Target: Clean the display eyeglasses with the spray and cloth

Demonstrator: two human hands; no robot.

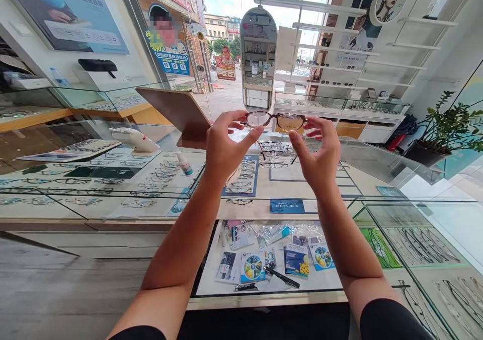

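Observation:
Held up in front of me over the glass counter is a pair of eyeglasses (272, 114) with thin dark rims and clear lenses. My left hand (226, 141) pinches its left side between thumb and fingers. On the opposite side, my right hand (320, 149) grips the frame in the same way. The temples hang down, unfolded, between my hands. A sticker or print seems to show on the right lens. Below them, rows of eyeglass frames (241, 179) lie in the display case.
A brown tilted mirror or board (177, 113) stands left of my hands, near a white hand-shaped stand (135, 140) and a small bottle (184, 163). An open drawer (207, 285) below holds leaflets, plastic packets and a pen (282, 276). A potted plant (430, 151) is at right.

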